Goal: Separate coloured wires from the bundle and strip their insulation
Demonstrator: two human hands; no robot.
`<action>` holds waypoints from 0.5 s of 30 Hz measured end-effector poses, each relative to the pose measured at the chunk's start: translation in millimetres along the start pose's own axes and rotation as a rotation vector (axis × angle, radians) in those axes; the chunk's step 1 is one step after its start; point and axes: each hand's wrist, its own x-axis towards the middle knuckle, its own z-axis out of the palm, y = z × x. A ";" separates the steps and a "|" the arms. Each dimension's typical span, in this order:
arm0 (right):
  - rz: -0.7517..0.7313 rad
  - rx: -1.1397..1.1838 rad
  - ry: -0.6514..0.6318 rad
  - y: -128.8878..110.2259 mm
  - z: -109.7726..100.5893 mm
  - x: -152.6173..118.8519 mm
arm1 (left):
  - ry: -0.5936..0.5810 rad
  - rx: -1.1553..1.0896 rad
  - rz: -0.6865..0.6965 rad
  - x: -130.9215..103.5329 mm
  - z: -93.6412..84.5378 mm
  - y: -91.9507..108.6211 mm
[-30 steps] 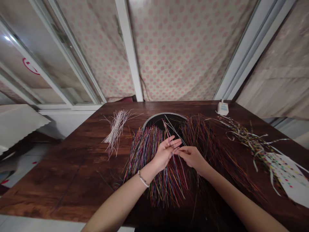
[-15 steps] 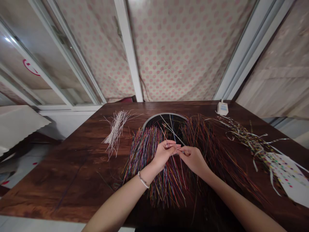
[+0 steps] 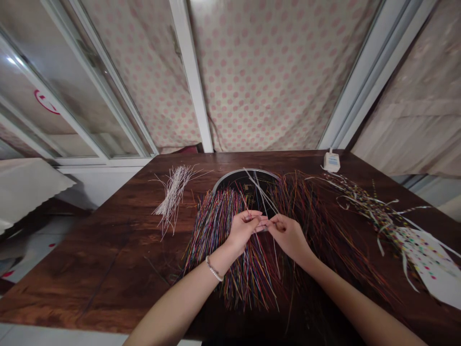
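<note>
My left hand is closed in a pinch on a thin strand, with a bead bracelet on its wrist. Just beside it, my right hand pinches a few thin pale strands that fan upward over a round dark tray with a light rim. The fingertips of both hands almost meet. Under the left hand lies a thick bundle of multicoloured strands. A looser bundle of reddish-brown and dark strands spreads beneath and beyond the right hand.
A bunch of white strands lies on the dark wooden table at left. At right are dotted ribbon strands, a dotted white sheet and a small white box. A polka-dot curtain hangs behind.
My right hand has moved slightly right, drawing its fingertips a little away from the left. The pale strands in it have shifted and swung with it. My left hand stays almost still.
</note>
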 end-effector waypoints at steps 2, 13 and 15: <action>0.082 0.166 -0.013 0.6 -1.5 3.2 | 0.003 -0.013 -0.007 1.1 -1.4 -0.9; 0.377 0.756 -0.209 4.4 -7.1 9.6 | -0.015 -0.005 -0.021 2.8 -2.1 -0.7; 0.409 0.789 -0.256 3.3 -8.6 9.4 | -0.018 -0.012 -0.021 2.3 -1.5 0.4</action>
